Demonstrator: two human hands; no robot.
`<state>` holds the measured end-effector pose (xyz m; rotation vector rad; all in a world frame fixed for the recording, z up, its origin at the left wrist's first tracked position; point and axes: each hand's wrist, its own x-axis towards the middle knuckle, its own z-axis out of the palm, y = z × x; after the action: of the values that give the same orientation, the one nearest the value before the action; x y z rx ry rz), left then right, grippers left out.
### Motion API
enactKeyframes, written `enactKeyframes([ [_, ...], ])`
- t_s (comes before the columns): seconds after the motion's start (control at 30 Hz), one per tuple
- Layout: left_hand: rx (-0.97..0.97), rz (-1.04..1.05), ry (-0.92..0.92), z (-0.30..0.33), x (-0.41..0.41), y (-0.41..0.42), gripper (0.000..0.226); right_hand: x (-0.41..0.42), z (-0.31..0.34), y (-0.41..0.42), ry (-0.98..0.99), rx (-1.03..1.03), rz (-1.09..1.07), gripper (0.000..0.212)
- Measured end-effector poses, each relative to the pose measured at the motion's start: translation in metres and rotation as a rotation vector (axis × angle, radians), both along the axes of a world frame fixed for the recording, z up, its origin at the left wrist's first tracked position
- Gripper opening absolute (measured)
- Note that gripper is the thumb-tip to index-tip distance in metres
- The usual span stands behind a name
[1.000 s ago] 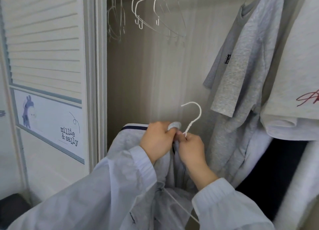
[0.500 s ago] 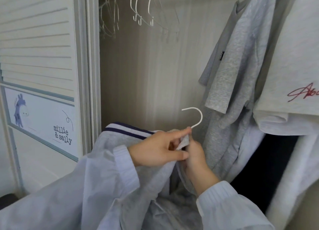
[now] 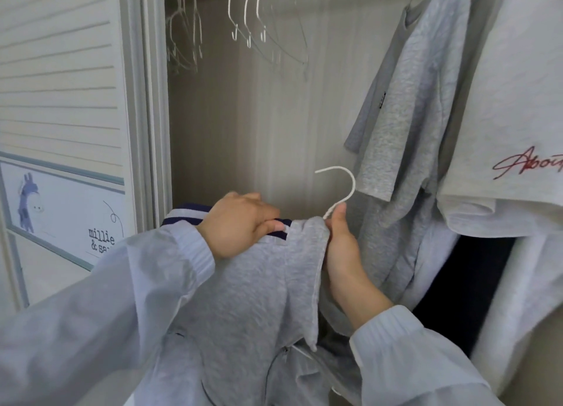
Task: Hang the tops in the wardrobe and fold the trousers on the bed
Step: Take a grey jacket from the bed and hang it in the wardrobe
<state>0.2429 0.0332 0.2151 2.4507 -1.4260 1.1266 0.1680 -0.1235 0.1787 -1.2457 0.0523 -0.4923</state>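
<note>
A grey top (image 3: 249, 299) with a navy-and-white striped collar hangs over a white wire hanger (image 3: 341, 189) in front of the open wardrobe. Only the hanger's hook shows above the cloth. My left hand (image 3: 240, 225) lies on the collar with its fingers curled over the striped edge. My right hand (image 3: 342, 250) grips the hanger's neck just below the hook, its palm against the top's right side. A thin white hanger wire (image 3: 304, 354) shows lower down between folds of the cloth.
Several bare white hangers (image 3: 259, 24) hang on the rail at the top. A grey T-shirt (image 3: 405, 125) and a white top with red script (image 3: 518, 116) hang at the right. The louvred wardrobe door (image 3: 61, 100) stands at the left.
My left hand has slid left from the hanger's neck onto the striped collar. The top now sits higher over the hanger, and my right hand has risen a little with the hook.
</note>
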Motion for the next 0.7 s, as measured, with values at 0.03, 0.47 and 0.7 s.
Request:
enactKeyframes([
  [0.03, -0.007, 0.018, 0.134, -0.001, 0.000, 0.001, 0.045, 0.000, 0.001, 0.002, 0.006, 0.009, 0.032, 0.063],
  [0.47, -0.414, -0.018, 0.401, -0.001, 0.021, 0.049, 0.031, 0.002, -0.017, -0.073, 0.490, -0.840, 0.607, 0.021],
  [0.7, -0.670, 0.051, 0.468, -0.004, 0.026, 0.070, 0.030, 0.012, -0.031, -0.071, 0.509, -0.670, 0.170, 0.018],
])
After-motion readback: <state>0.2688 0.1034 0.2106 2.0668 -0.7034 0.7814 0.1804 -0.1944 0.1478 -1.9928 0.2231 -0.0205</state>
